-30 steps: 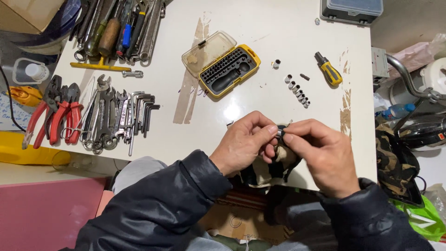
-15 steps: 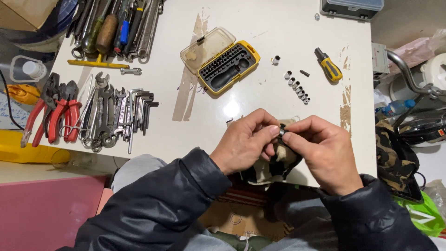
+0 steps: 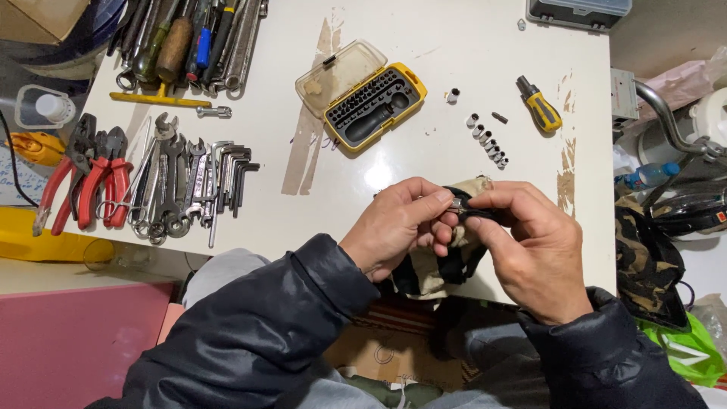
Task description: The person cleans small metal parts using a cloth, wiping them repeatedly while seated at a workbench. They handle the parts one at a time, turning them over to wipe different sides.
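A white worktable [image 3: 424, 182] under both hands. The left hand [image 3: 397, 227] and right hand [image 3: 530, 242] meet, fingertips pinching a small metal piece [image 3: 457, 204] over a tan-and-black fabric item [image 3: 443, 261]. Beyond lie loose sockets [image 3: 487, 142] and a yellow bit case [image 3: 375, 106].

Glossy white table [image 3: 454, 23]; matt cloth pouch [image 3: 443, 265]; shiny metal wrenches [image 3: 178, 185].

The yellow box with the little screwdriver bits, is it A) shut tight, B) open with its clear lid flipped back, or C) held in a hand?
B: the yellow box lies on the white table with its clear lid flipped back, away from both hands.
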